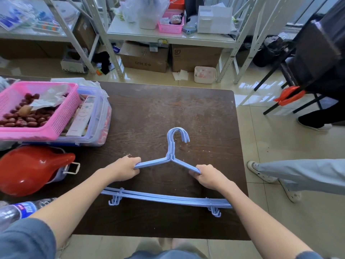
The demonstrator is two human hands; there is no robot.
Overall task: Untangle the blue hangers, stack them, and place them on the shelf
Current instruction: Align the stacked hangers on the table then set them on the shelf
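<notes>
Several light blue hangers (171, 157) lie stacked together on the dark wooden table (196, 113), hooks pointing away from me and nearly aligned. My left hand (125, 168) is closed around the left shoulder arms of the stack. My right hand (206, 174) is closed around the right shoulder arms. The bottom bars run across below my wrists, with small clips at both ends. The white metal shelf (168, 37) stands beyond the table's far edge.
A pink basket (61, 116) of red dates sits on a clear lidded box at the table's left. A red round container (28, 169) and a plastic bottle (22, 210) lie near the left front. Another person's legs (298, 176) and a black chair (317, 62) are on the right.
</notes>
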